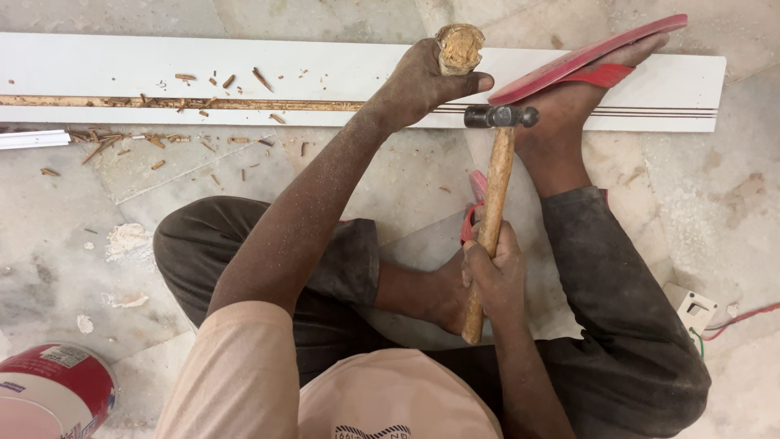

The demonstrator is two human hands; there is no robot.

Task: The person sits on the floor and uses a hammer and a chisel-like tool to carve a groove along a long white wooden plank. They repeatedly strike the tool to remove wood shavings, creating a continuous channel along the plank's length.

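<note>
Red-and-white tub [50,392] contents unseen, right hand [494,272] gripping hammer [493,195]

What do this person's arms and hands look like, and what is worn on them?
Both arms are bare from the upper arm down, dusted with fine sawdust. The left hand and right hand wear no gloves, rings or watch. Short peach-coloured sleeves of a T-shirt cover the shoulders.

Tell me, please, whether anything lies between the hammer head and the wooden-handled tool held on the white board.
Nothing visible does. The hammer head in the right hand sits just right of the left hand, which holds the wooden-handled tool on the white board. The red sandal lies farther right.
</note>
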